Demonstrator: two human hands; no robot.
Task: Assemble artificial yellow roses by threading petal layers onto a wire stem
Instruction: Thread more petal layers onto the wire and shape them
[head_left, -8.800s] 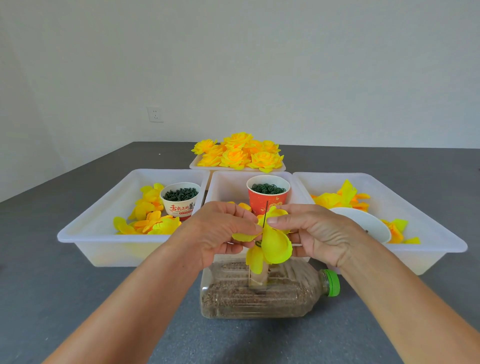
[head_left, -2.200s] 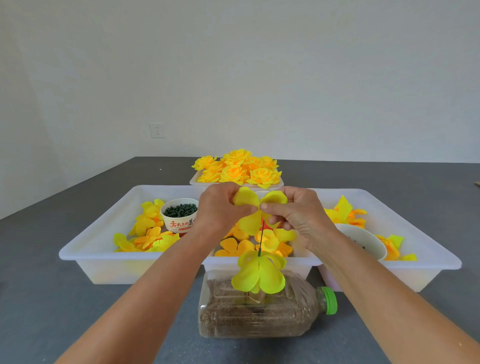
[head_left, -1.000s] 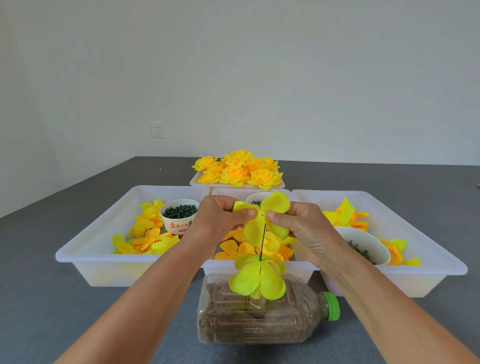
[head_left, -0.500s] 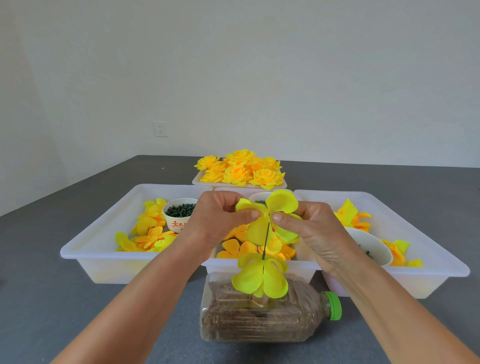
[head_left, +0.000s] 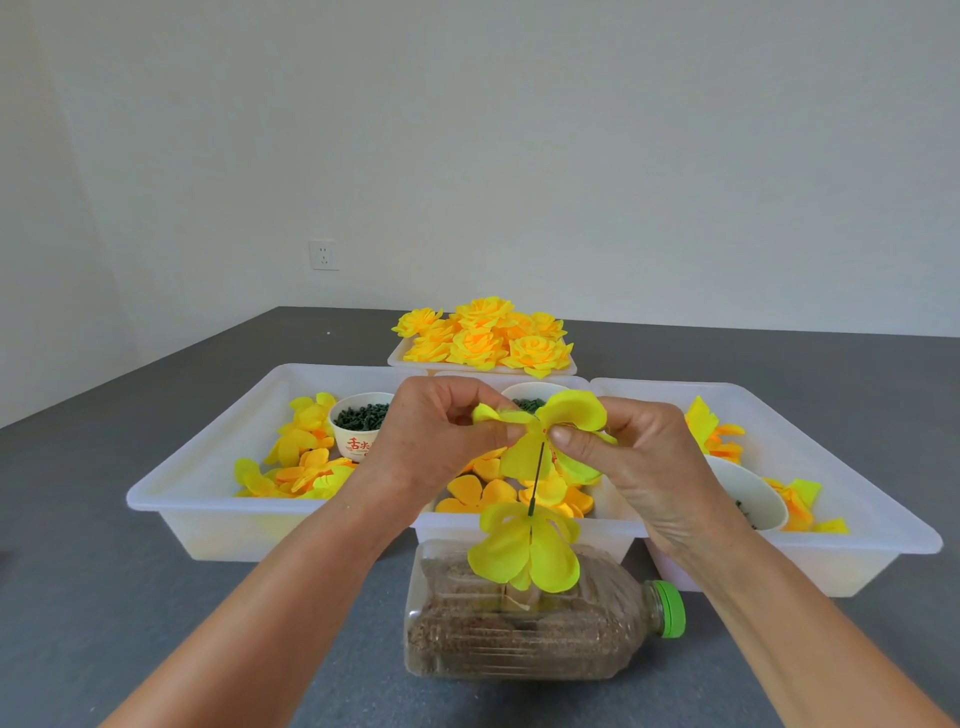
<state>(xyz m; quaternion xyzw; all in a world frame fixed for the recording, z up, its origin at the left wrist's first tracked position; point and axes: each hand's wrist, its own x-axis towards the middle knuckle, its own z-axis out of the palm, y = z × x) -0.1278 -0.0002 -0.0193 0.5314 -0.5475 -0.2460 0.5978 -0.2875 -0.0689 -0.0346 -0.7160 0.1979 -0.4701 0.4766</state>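
Threading is shown midway: a petal layer (head_left: 545, 431) is pinched at centre frame between the left hand (head_left: 441, 436) and the right hand (head_left: 639, 462), the two drawn close together, at the top of the wire stem (head_left: 537, 478). Lower on the stem, a first petal layer (head_left: 522, 553) is already seated, just above the brown-filled bottle (head_left: 519, 639) lying on its side at lower centre, in which the stem appears to be planted. Further layers are judged to remain, loose petals (head_left: 306, 467) being kept in the white trays (head_left: 208, 499) across the middle of the frame. Finished roses (head_left: 485, 338) are heaped in a tray behind. A grey tabletop (head_left: 104, 597) carries everything; a plain white wall with a socket (head_left: 324, 254) fills the upper frame.
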